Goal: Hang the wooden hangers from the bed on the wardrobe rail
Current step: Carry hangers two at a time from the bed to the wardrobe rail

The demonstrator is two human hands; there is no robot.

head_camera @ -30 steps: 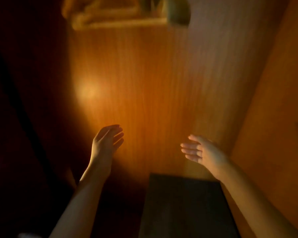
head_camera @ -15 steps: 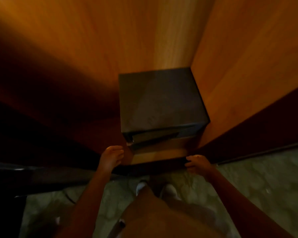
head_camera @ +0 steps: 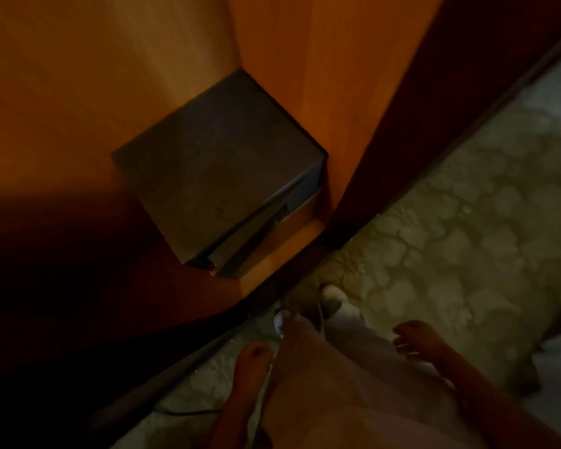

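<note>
Both hands have dropped away from the wardrobe since the earlier frame; right hand (head_camera: 416,341) hangs with fingers loosely spread, grasping nothing; left hand (head_camera: 252,356) is blurred, fingers curled under, and whether it is clenched cannot be told; no hangers are in view. Two white shoes (head_camera: 334,301) stand on pale patterned carpet (head_camera: 467,241). One dark box (head_camera: 214,170) sits in the orange wood-grain wardrobe (head_camera: 321,76) corner; no readable writing.
</note>
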